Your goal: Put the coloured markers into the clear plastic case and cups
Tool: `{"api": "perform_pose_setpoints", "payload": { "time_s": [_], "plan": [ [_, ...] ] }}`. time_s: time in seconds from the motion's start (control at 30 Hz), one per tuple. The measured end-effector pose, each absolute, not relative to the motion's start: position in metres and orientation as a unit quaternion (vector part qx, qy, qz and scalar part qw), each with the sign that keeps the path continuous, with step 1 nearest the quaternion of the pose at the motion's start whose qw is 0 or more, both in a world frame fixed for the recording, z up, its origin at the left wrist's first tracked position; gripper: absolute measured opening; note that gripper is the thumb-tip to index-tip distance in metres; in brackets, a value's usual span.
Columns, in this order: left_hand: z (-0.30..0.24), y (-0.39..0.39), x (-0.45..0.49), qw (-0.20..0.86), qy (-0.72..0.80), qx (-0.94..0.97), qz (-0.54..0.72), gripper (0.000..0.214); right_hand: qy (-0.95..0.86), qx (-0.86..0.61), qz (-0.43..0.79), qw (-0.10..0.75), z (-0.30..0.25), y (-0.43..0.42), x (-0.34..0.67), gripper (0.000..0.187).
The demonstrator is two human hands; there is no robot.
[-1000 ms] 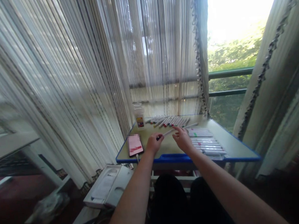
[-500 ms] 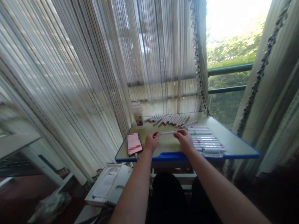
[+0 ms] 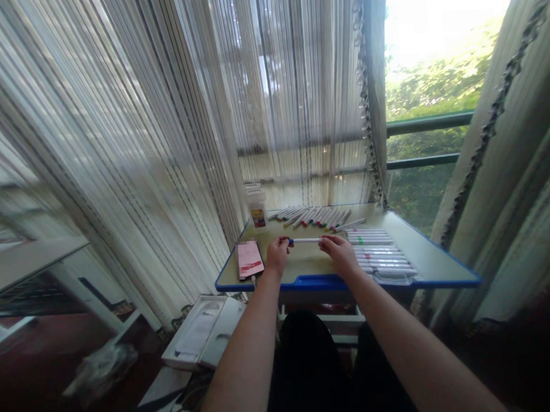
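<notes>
A white marker pen [image 3: 306, 241] with a blue end lies level between my two hands, above the near middle of the table [image 3: 427, 256]. My left hand [image 3: 278, 254] pinches its blue end. At the opposite, white end, the fingers of my right hand [image 3: 338, 252] are closed on it. Just right of that hand, several white markers [image 3: 380, 252] lie side by side in a clear tray. Behind both hands a loose row of markers with coloured ends [image 3: 320, 218] spreads across the table's far side.
A phone [image 3: 250, 260] with a cable lies at the table's left edge. Behind it stands a clear plastic container [image 3: 257, 210] with a label. An open white box [image 3: 196, 332] sits low at the left. Striped curtains [image 3: 296, 93] hang right behind the table.
The blue end of the marker now shows at my left fingers, where it was covered before. Both hands still hold the marker. The view has shifted slightly.
</notes>
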State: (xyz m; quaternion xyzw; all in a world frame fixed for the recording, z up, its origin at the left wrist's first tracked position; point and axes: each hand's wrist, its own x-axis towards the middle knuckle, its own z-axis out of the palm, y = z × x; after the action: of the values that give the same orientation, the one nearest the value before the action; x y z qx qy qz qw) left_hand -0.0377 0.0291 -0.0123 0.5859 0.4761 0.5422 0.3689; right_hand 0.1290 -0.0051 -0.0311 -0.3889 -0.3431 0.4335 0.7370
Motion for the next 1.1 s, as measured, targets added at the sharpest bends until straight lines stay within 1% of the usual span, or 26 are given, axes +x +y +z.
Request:
{"api": "perform_pose_setpoints", "payload": {
  "time_s": [0.17, 0.43, 0.77, 0.93, 1.1],
  "plan": [
    [-0.0117, 0.0285, -0.0384, 0.387, 0.461, 0.581, 0.549, 0.021, -0.335, -0.386, 0.438, 0.739, -0.0323, -0.0045, 0.1307, 0.028],
    [-0.0120, 0.0251, -0.0382, 0.397, 0.450, 0.575, 0.556, 0.014, -0.332, -0.386, 0.432, 0.744, -0.0332, -0.0047, 0.1297, 0.024],
    [-0.0174, 0.0297, -0.0381, 0.401, 0.443, 0.571, 0.563, 0.019, -0.336, -0.390, 0.406, 0.755, -0.0341, -0.0044, 0.1334, 0.023],
    [-0.0191, 0.0309, -0.0394, 0.402, 0.438, 0.566, 0.571, 0.025, -0.346, -0.406, 0.391, 0.751, -0.0364, -0.0031, 0.1355, 0.026],
    [-0.0161, 0.0293, -0.0386, 0.414, 0.428, 0.554, 0.582, 0.017, -0.345, -0.396, 0.395, 0.754, -0.0377, -0.0020, 0.1345, 0.028]
  ]
}}
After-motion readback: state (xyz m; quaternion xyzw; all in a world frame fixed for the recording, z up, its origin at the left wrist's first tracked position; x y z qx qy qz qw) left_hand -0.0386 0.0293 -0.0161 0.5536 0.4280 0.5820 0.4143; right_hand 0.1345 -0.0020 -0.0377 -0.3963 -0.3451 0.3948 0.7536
